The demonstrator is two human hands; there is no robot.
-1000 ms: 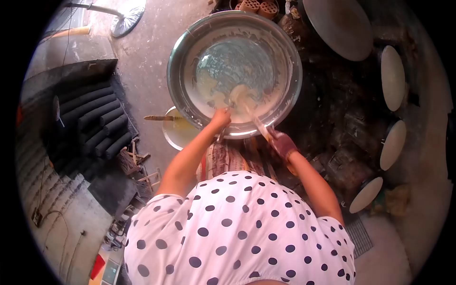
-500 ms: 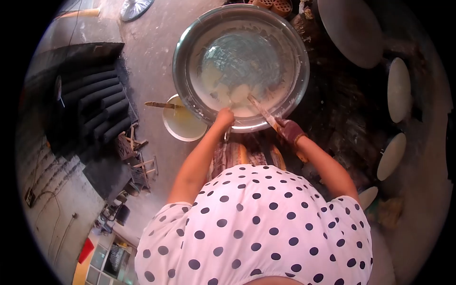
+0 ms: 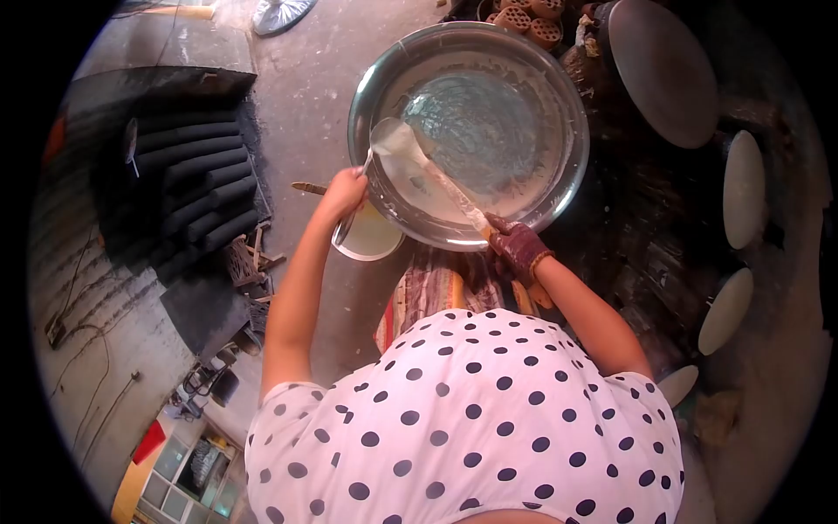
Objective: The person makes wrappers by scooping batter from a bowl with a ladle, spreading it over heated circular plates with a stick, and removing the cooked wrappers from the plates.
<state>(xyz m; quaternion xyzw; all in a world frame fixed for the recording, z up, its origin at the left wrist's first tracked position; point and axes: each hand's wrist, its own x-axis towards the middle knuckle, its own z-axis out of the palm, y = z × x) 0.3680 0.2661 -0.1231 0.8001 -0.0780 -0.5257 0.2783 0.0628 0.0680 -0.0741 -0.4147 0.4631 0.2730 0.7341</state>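
Fingers of our left hand (image 3: 348, 191) wrap a ladle (image 3: 385, 138), those of our gloved right hand (image 3: 521, 248) a stick (image 3: 456, 198); ahead of them, the ladle (over the basin (image 3: 580, 135)) could spill if tilted

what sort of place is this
Probably a small food workshop: a wide metal basin holding pale, batter-like liquid, stacked black cylinders resembling coal fuel, and round, lid-like discs along the right.

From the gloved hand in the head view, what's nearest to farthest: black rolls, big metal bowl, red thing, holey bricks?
From the gloved right hand:
1. Big metal bowl, just ahead.
2. Holey bricks, beyond the bowl.
3. Black rolls, off left.
4. Red thing, bottom left.
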